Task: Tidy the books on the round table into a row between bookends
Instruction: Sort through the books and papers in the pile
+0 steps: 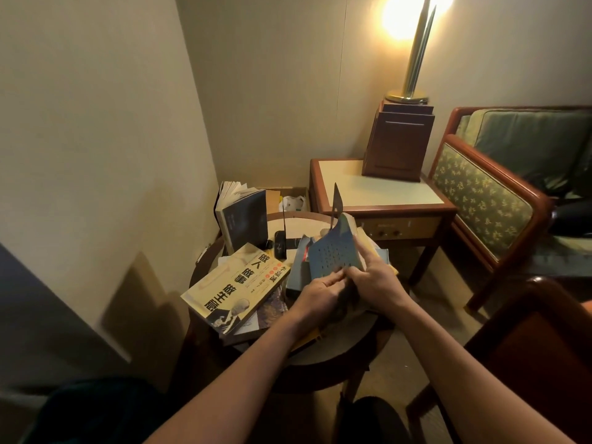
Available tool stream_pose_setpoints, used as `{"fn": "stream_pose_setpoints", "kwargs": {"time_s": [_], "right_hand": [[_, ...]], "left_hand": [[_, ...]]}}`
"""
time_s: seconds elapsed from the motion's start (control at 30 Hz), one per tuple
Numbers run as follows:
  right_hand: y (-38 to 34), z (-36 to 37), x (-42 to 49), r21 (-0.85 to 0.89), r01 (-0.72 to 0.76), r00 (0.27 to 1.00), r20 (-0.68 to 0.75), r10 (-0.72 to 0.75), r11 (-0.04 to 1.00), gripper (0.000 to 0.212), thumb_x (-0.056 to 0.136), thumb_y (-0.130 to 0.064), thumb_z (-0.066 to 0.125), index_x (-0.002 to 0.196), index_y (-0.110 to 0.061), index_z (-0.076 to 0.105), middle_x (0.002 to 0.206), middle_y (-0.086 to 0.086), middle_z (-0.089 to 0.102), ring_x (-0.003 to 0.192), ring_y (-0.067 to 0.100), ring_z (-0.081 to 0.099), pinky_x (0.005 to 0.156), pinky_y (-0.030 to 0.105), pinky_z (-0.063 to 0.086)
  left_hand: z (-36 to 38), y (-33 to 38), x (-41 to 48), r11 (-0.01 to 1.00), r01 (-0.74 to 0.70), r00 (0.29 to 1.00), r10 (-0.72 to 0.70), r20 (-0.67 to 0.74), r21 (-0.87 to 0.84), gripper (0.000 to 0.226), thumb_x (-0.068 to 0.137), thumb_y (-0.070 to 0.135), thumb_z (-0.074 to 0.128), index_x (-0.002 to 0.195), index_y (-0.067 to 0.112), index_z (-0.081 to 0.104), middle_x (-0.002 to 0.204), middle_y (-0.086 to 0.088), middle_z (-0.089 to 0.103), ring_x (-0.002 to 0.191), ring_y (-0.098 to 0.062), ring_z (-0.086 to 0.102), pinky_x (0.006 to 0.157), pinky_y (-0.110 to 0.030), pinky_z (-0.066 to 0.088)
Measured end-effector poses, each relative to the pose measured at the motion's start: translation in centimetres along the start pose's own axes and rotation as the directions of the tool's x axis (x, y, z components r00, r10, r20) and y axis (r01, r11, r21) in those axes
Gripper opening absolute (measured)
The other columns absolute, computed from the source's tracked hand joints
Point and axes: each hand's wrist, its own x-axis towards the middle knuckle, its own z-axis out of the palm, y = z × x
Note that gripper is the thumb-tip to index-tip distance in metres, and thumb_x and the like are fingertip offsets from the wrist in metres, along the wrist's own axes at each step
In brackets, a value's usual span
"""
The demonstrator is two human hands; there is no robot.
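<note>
Both hands hold the blue book (333, 254) tilted up over the round table (336, 358). The left hand (320, 294) pinches its bottom edge. The right hand (374, 283) grips its corner, one finger straight up the side. A yellow book (237, 283) lies flat to the left. A dark book (245, 219) stands beside a black bookend (280, 241). Another bookend (338, 201) stands behind the blue book.

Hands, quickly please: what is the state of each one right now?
Left hand: pinches the lower edge of the blue book.
Right hand: grips the same blue book, index finger stretched along its cover.
</note>
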Motion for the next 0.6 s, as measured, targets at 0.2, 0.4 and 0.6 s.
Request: {"fn": "stream_pose_setpoints", "kwargs": {"time_s": [0.2,0.4,0.6], "right_hand": [[-0.4,-1.4,-0.6,0.254,-0.030,1.000,0.012,0.028,0.967,0.079,0.096,0.004,0.053,0.155,-0.040,0.024,0.135,0.004,0.048,0.122,0.029,0.058,0.076,0.043,0.063],[-2.6,-1.5,-1.4,0.507,-0.090,0.992,0.122,0.033,0.857,0.060,0.099,0.005,0.046,0.144,-0.035,0.048,0.129,0.006,0.057,0.112,0.026,0.065,0.078,0.033,0.062],[-6.2,-0.5,-1.0,0.367,-0.070,0.992,0.126,0.025,0.928,0.036,0.099,-0.019,0.060,0.132,-0.034,0.061,0.121,-0.010,0.051,0.102,0.020,0.065,0.080,0.037,0.062]], "left_hand": [[-0.2,0.1,0.7,0.990,0.068,0.961,-0.033,-0.276,0.120,0.047,0.101,0.032,0.054,0.147,0.033,0.046,0.167,-0.003,0.010,0.149,-0.033,0.022,0.114,-0.050,0.038],[-4.8,2.5,0.6,0.995,0.013,0.823,0.043,-0.566,0.095,0.035,0.097,0.033,0.061,0.132,0.038,0.056,0.143,-0.007,0.046,0.116,-0.024,0.058,0.088,-0.044,0.059],[-7.1,4.7,-2.4,0.983,-0.186,0.876,0.161,-0.455,-0.010,0.033,0.092,0.029,0.068,0.125,0.031,0.065,0.129,0.001,0.056,0.111,-0.019,0.060,0.077,-0.037,0.063]]}}
